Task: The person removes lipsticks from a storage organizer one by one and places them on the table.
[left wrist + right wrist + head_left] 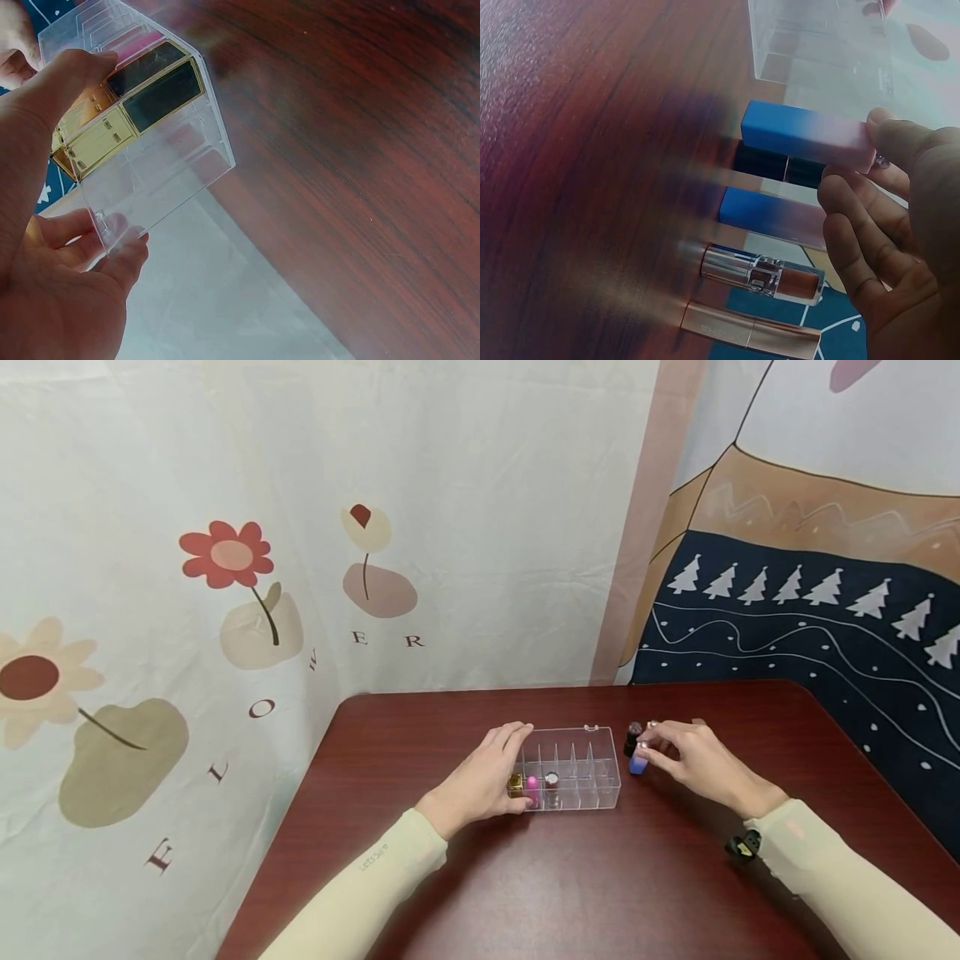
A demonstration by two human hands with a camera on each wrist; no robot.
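Box [583, 797] held tubes [532, 789] (one pink). The left hand [483, 777] gripped its end; the right hand [703, 762], fingers bent, pinched a blue tube [802, 135].

In the head view, the left hand [480, 783] covers the left end of the clear plastic box with compartments [592, 798]. In the right wrist view, the upper edge cuts this box. There, the square blue-and-pink tube [806, 136] in the right hand [900, 232] partly hides the dark glossy tube [759, 160]. Lettering on the rose-gold metallic tube [780, 337] is too blurred to read.
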